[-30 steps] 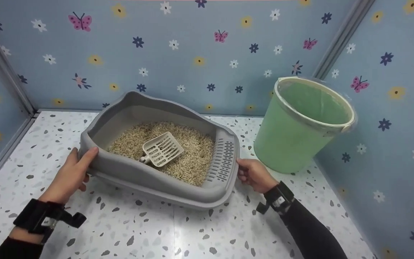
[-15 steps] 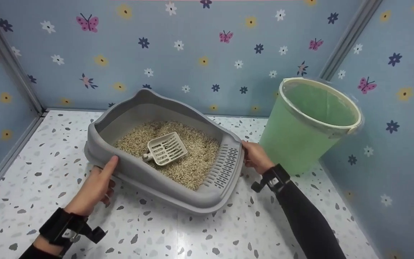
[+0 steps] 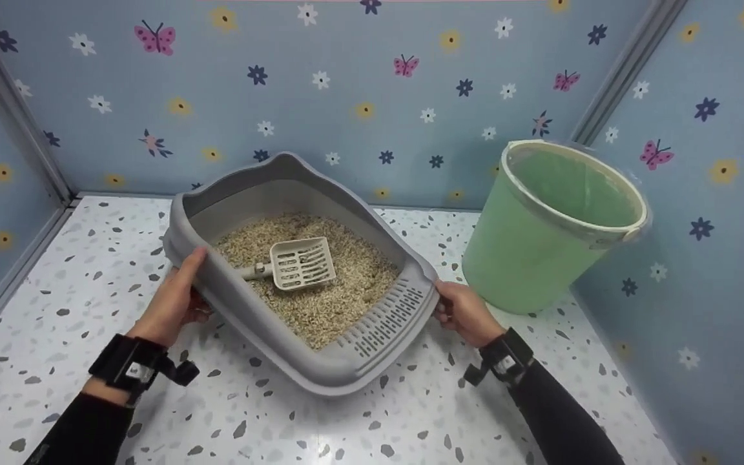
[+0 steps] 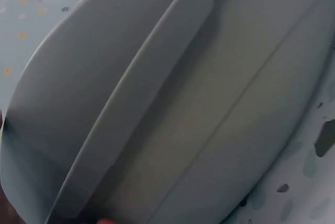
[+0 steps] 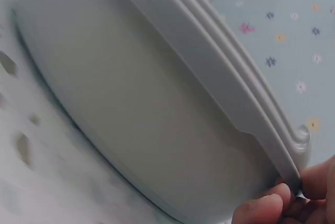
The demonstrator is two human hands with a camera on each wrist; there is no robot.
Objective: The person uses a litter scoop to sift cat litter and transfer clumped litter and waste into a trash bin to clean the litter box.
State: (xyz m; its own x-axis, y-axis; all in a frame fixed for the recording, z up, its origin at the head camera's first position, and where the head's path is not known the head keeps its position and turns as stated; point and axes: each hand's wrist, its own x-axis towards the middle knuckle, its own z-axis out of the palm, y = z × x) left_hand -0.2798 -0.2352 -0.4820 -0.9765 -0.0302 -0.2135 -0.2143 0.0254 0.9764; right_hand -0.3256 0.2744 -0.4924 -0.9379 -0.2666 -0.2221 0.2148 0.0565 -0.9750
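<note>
A grey litter box (image 3: 259,332) stands at an angle on the speckled table, its perforated end toward the near right. My left hand (image 3: 168,300) grips its left side, thumb along the upper wall and fingers under the outer lip. At the right corner my right hand (image 3: 465,313) pinches the rim; in the right wrist view its fingers (image 5: 261,209) curl beneath the lip. Granular litter (image 3: 352,284) covers the floor of the box. On it lies a beige slotted litter scoop (image 3: 302,263), handle pointing left. The left wrist view is mostly filled by the box's outer wall (image 4: 209,119).
A light green bin (image 3: 514,258) with a cream rim and clear liner stands close behind my right hand. Blue flowered wall panels (image 3: 359,84) enclose the back and sides. Speckled tabletop (image 3: 346,433) shows in front of the box.
The litter box has turned clockwise, its back peak swinging right and its near corner left. My left hand has shifted right and slightly up along its side. The scoop's handle shows more now.
</note>
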